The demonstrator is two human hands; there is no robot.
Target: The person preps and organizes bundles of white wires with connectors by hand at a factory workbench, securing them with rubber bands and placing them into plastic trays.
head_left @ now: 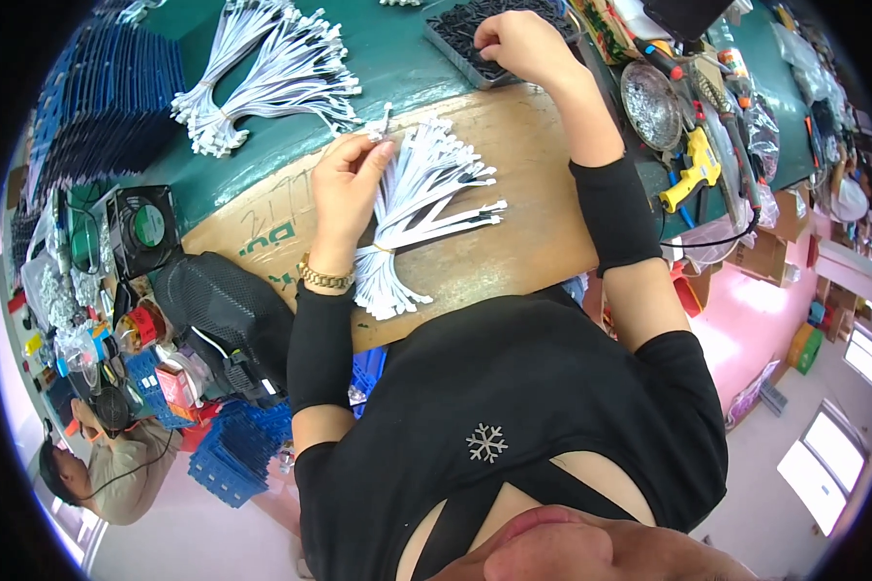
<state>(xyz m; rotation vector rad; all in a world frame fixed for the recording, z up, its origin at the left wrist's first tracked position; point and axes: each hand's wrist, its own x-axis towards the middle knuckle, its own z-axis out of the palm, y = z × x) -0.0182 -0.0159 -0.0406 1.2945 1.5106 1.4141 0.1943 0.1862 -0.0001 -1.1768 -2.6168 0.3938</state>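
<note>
My left hand [349, 179] pinches a white cable near its connector end, between thumb and fingers. Just beside it, a tied bundle of white cables [397, 218] fans out on a sheet of brown cardboard [513, 223]; a few ends are black. At the far side, my right hand [528, 46] reaches over a grey tray [460, 66] full of small black pieces [465, 24]. Its fingers are curled together at the pieces, and whatever is between the fingertips is too small to make out.
More white cable bundles [271, 82] lie on the green table at the far left, near stacked blue racks [116, 97]. A small fan [145, 228] and black mesh bag [228, 300] sit left. A yellow glue gun [693, 169] and metal bowl [649, 105] stand right. Another person [131, 470] sits at lower left.
</note>
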